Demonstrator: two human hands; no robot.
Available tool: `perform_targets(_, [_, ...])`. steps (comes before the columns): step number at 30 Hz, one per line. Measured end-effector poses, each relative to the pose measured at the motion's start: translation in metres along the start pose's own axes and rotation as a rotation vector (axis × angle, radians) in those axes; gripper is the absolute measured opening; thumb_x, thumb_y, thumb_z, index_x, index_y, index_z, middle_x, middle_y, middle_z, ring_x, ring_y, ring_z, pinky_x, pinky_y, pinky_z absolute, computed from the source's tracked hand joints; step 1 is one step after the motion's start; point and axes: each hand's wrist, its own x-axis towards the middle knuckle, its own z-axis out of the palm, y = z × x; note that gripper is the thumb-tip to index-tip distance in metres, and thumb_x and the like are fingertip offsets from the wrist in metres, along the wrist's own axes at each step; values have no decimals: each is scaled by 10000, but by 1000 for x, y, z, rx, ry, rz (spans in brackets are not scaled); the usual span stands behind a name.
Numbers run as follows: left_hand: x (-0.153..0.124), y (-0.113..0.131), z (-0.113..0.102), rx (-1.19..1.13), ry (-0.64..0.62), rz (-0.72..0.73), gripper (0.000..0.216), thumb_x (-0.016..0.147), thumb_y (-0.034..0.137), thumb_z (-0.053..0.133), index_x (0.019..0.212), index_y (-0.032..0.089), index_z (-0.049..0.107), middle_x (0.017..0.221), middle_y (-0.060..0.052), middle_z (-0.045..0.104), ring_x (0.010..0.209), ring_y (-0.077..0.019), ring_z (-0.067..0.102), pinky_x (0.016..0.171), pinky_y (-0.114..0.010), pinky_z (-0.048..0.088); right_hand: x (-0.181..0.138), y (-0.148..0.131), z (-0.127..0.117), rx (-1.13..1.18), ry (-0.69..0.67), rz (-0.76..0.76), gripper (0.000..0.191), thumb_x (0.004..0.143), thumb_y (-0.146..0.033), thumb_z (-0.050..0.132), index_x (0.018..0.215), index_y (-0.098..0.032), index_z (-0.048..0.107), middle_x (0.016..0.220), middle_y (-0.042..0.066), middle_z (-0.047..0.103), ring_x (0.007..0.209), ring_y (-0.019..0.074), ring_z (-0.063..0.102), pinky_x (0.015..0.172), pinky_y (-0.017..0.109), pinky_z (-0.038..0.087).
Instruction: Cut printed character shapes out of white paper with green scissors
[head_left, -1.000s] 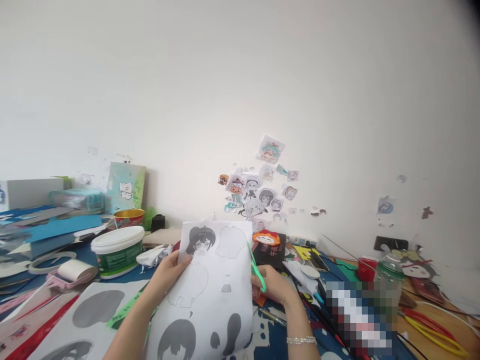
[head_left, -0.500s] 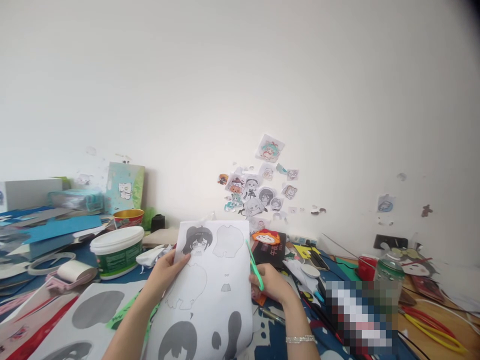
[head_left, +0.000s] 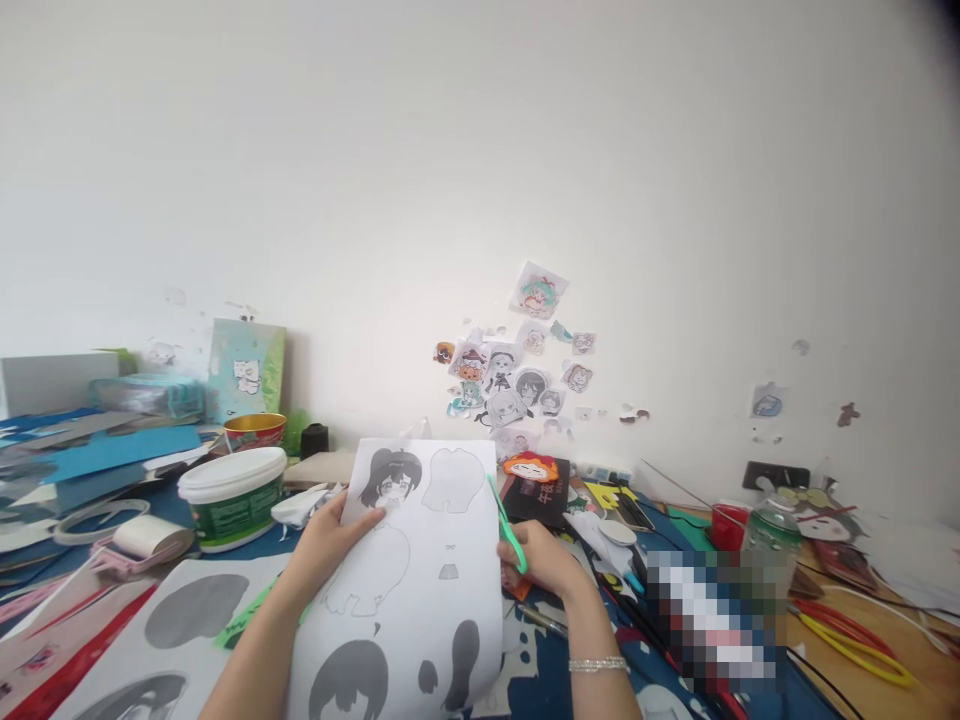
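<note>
My left hand (head_left: pixel 330 543) grips the left edge of a white printed sheet (head_left: pixel 420 570) and holds it up over the table. The sheet carries grey cartoon drawings: a girl's head at the top, hair shapes lower down. My right hand (head_left: pixel 541 560), with a bracelet on its wrist, is closed on green-handled scissors (head_left: pixel 507 526). Their blades meet the sheet's right edge.
A white tub with a green label (head_left: pixel 234 496) stands left, beside a tape roll (head_left: pixel 146 538) and blue card stacks (head_left: pixel 105 455). More printed sheets (head_left: pixel 172 630) lie in front. Stickers (head_left: pixel 517 375) dot the wall. A red cup (head_left: pixel 726 524), pens and red-yellow wires (head_left: pixel 855 640) crowd the right.
The sheet and both hands have risen slightly in view as the camera tilted down a little; the scissors stay at the sheet's right edge.
</note>
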Motion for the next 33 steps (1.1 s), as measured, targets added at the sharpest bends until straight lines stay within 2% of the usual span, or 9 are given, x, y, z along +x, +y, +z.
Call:
perform_targets(7, [-2,-2,-3,8,-58,44,491,582,460,662,958,155,580,820,-69,684,724,-250,648,538,-282,516,-2,1,-2,-37,-22,-4,400,699,-485,593,518,-137,517,451,-12,520,421,94,455,463,211,356])
perform_targets(13, [-6,3,-5,28,-44,22,493,585,484,651,943,154,575,842,-86,681,722,-262,645,534,-296,514,0,-2,2,-47,13,36,367,709,-467,578,536,-151,503,442,-24,510,422,97,449,468,211,367])
perform_targets(19, [-5,4,-7,77,-106,8,508,581,488,654,967,169,570,836,-67,683,680,-248,648,493,-280,510,-3,-6,2,-61,-20,28,413,733,-491,537,502,-151,497,455,-9,527,430,100,455,502,223,392])
perform_targets(23, [-7,5,-5,28,-121,-19,532,557,479,671,981,175,566,783,-50,685,640,-241,648,484,-286,514,-3,-7,2,-59,-24,14,422,736,-515,523,514,-157,499,443,-14,505,428,107,453,497,231,394])
perform_targets(29, [-11,7,-3,-7,-53,-7,503,530,488,682,904,171,569,730,-42,671,630,-236,645,488,-281,514,-2,-9,3,-50,-19,-8,420,736,-526,513,527,-164,476,426,-20,481,415,109,445,475,234,389])
perform_targets(33, [-11,7,-4,-8,-82,-20,522,522,484,689,921,173,559,684,-28,668,594,-230,646,493,-287,521,-3,-7,1,-64,-42,1,438,740,-532,503,524,-151,491,437,-7,506,406,101,444,464,227,381])
